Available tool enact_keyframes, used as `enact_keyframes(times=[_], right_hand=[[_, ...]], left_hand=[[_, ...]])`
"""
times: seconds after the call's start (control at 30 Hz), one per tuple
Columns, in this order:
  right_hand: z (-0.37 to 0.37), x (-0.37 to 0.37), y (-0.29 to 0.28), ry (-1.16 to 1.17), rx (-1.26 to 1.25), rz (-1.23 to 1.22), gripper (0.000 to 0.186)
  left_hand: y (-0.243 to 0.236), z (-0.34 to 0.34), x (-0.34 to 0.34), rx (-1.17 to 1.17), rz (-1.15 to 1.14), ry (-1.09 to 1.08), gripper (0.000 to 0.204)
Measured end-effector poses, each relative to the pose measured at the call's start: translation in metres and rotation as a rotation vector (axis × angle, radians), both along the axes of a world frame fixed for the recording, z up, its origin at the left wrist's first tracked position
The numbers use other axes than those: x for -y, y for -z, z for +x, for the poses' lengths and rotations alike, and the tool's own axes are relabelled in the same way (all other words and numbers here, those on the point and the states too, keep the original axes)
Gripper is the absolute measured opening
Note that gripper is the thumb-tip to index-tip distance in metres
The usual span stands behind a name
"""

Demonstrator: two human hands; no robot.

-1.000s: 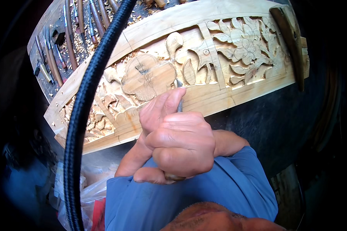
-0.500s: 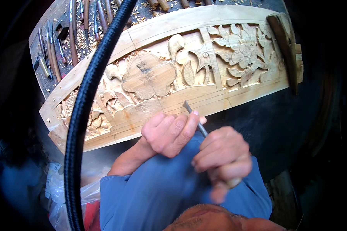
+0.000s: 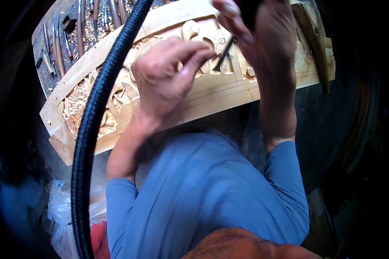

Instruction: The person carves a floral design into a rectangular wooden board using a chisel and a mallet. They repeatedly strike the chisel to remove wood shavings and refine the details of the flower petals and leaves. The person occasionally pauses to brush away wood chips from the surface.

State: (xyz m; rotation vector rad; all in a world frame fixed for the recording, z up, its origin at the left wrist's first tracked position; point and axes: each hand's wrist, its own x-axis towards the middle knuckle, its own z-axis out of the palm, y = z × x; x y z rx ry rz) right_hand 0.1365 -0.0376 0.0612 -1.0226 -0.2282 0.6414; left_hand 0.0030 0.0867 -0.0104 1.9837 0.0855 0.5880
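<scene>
A pale wooden panel carved with flowers and leaves lies slanted on the bench in front of me. Over its middle is my left hand, fingers curled and thumb and forefinger tips meeting; anything between them is too small to see. My right hand is raised over the panel's right part, closed around a carving chisel. The chisel's dark shaft slants down left, its flared tip near the carved leaves, just right of my left fingertips. My two hands hide much of the carving.
A dark curved wooden bar lies across the panel's right end. Several carving tools rest among wood shavings on the bench at the far left. A black braided hose crosses the view. A clear plastic bag sits at lower left.
Both hands have moved up and away from my body, over the carved area. My left hand has come off the chisel shaft. The chisel tip has shifted from the plain border to the carved leaves.
</scene>
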Motion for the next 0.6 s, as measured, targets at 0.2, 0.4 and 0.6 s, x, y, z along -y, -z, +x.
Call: enact_keyframes(times=[0.2,0.4,0.6], right_hand=[[0.027,-0.023,0.032,-0.07,-0.043,-0.043,0.063],[0.024,-0.023,0.034,-0.011,-0.078,-0.045,0.058],[0.019,-0.023,0.03,-0.026,-0.044,-0.038,0.055]], left_hand=[[0.018,0.011,0.002,-0.059,-0.175,0.013,0.01],[0.025,0.019,-0.003,0.01,-0.076,0.08,0.013],[0.027,0.017,-0.004,-0.03,-0.056,0.137,0.015]])
